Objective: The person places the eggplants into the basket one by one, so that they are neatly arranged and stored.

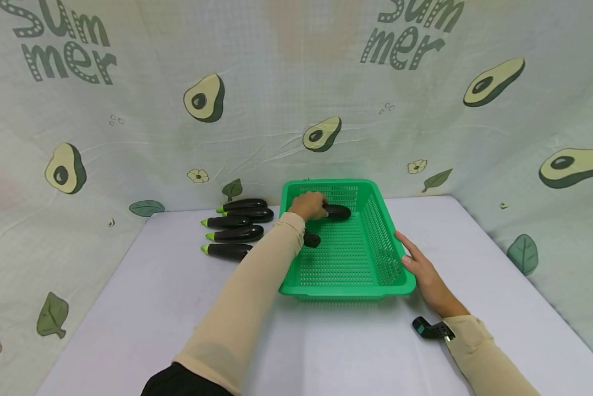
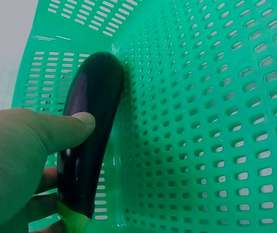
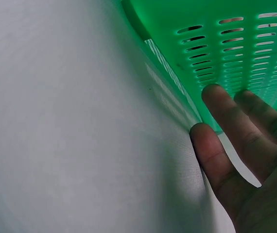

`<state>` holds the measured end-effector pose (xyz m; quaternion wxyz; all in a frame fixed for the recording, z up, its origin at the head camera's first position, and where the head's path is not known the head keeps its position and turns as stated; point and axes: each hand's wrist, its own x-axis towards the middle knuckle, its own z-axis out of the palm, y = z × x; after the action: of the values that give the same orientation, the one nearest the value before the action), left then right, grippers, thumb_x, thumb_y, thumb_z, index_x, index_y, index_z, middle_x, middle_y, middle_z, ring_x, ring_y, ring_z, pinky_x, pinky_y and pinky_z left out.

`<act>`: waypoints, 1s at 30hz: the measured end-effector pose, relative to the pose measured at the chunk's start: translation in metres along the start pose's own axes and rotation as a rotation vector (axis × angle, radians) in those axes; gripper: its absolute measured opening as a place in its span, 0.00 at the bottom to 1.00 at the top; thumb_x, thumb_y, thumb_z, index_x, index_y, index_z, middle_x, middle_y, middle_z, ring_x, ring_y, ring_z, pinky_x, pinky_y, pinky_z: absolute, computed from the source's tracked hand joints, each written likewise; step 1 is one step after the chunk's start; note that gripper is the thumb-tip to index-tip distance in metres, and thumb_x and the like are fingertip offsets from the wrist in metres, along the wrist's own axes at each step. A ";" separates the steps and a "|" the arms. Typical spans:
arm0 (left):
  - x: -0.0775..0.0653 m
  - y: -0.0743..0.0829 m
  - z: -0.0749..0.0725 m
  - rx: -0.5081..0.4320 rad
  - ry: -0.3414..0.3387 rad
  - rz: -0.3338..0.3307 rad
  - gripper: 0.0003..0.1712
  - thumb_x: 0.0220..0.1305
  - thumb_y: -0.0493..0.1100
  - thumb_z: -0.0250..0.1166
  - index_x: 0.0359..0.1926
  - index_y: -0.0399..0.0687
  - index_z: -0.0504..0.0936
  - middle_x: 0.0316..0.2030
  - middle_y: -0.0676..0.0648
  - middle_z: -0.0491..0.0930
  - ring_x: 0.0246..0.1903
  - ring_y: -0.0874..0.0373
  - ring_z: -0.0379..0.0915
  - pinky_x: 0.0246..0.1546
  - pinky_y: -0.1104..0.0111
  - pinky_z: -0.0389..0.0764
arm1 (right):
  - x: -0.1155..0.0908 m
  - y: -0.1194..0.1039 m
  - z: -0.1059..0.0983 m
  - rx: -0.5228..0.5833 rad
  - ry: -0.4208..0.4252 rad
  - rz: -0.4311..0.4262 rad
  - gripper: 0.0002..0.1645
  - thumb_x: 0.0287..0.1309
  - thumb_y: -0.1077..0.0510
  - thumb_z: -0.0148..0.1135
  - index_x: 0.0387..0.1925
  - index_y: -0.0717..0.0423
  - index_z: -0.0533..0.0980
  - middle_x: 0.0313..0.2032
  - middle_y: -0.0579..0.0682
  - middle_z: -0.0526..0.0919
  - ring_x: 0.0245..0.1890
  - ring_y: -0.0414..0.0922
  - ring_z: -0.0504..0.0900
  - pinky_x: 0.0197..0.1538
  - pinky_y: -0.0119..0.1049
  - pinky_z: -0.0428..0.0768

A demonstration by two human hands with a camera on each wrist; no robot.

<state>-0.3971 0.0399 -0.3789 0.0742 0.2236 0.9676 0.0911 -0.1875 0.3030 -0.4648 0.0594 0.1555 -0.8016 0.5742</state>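
Note:
My left hand (image 1: 308,206) reaches into a green plastic basket (image 1: 407,283) and grips a dark eggplant (image 1: 338,212). In the left wrist view the thumb lies across the eggplant (image 2: 92,97), with fingers behind it and the green stem end by the hand. Its rounded end is close to the basket's perforated wall (image 2: 56,63). My right hand (image 1: 427,280) rests against the basket's right side. In the right wrist view, the extended fingers (image 3: 243,126) touch the outside wall (image 3: 192,19) low down, near the white cloth.
Several more eggplants (image 1: 234,234) lie in a column left of the basket, green stem ends to the left; my left forearm partly covers the nearest. A white-covered table (image 1: 128,330) holds everything. Behind it hangs a cloth (image 1: 262,55) printed with avocados. Black straps (image 1: 432,329) circle both wrists.

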 end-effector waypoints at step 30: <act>0.004 0.000 0.004 0.017 0.005 -0.011 0.26 0.71 0.53 0.64 0.67 0.59 0.76 0.61 0.50 0.77 0.55 0.49 0.76 0.51 0.52 0.77 | 0.003 -0.002 0.002 0.004 -0.033 -0.046 0.34 0.79 0.56 0.38 0.80 0.42 0.46 0.79 0.49 0.41 0.77 0.41 0.39 0.65 0.18 0.49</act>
<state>-0.3999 0.0420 -0.3828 0.0704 0.2184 0.9698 0.0830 -0.1898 0.3002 -0.4624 0.0589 0.1836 -0.7975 0.5717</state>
